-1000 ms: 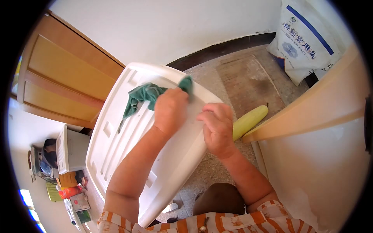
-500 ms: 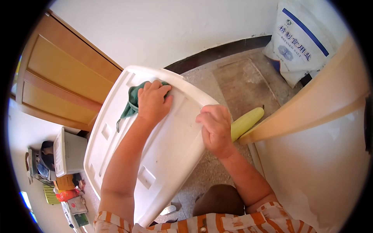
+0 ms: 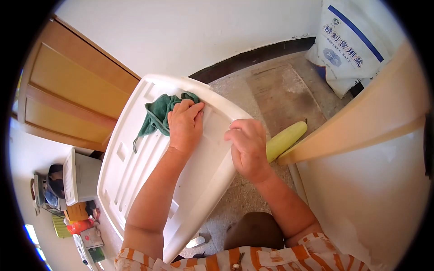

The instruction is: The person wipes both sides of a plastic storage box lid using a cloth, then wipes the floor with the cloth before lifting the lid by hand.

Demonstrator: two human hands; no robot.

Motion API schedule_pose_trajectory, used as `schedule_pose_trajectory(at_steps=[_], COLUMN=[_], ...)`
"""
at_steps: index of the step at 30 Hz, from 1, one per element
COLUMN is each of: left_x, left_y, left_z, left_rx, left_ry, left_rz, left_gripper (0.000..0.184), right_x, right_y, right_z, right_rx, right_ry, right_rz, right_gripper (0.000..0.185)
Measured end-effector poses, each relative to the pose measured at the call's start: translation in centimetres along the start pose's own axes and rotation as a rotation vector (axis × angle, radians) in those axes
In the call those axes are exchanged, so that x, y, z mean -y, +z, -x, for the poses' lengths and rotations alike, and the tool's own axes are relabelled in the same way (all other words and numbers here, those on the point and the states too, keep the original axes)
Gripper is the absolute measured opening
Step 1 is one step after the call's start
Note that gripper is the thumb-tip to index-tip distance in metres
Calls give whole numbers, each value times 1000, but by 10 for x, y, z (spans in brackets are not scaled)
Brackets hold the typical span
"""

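Indoors, green cloth point(image 3: 158, 113) on white lid point(image 3: 212, 140), speckled floor point(image 3: 239, 198), pale wall point(image 3: 190, 36).

Lid point(image 3: 208, 151) smth plstc; rag point(image 3: 158, 113) matt cloth.

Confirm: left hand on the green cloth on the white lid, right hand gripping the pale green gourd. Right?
Not the right hand: the head view shows it gripping the edge of the white lid, with the pale green gourd beyond it, unheld. The left hand is indeed on the green cloth.
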State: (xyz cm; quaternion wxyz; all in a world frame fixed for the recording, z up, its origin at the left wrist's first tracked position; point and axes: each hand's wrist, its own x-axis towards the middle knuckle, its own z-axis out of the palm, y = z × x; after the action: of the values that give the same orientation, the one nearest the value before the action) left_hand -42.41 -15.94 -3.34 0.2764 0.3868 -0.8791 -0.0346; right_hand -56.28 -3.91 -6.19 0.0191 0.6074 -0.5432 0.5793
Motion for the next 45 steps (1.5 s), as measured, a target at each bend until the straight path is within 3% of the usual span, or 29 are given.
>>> schedule_pose_trajectory(at_steps=[7,11,14,16,17,19,23,27,29,33,35,39,41,43,45], left_x=[-7,-3,-5,1,1,-5,-7,2,8,5,1,-7,-7,-11,-16], left_y=[-4,0,-5,-3,-2,-5,-15,-8,1,-2,-7,-14,-13,-12,-13], left_z=[4,2,0,-11,-13,-18,-29,-32,-28,-20,-13,3,8,12,14], left_rx=[43,-52,87,4,3,98,265,268,55,46,51,151,79,130,170], left_ry=[40,31,160,-19,-20,-240,-253,-303,-193,-210,-214,-123,115,44,124], left_rz=[-11,-72,-9,292,291,262,137,50,-27,68,394,468,47,89,-82], left_gripper=[18,18,13,8,8,10,14,14,14,16,20,25,26,30,31], right_x=[-4,-2,-2,-1,-2,-2,-3,-4,-5,-5,-5,-5,-6,-7,-7], right_y=[2,0,0,0,0,0,1,2,1,0,0,0,0,1,2], right_z=[2,2,1,1,2,2,2,2,2,1,1,1,1,2,2], right_rx=[-25,-7,-2,1,-1,-1,-1,-14,-10,-5,0,4,2,-2,-7], right_ry=[-12,-20,-20,-17,-19,-21,-12,-30,-24,-17,-15,-11,-14,-18,-25], right_rz=[-1,7,20,23,13,1,-6,-13,-12,-10,-10,-10,-8,-6,0], right_gripper=[19,19,18,18,18,18,19,19,19,19,19,19,19,19,20])
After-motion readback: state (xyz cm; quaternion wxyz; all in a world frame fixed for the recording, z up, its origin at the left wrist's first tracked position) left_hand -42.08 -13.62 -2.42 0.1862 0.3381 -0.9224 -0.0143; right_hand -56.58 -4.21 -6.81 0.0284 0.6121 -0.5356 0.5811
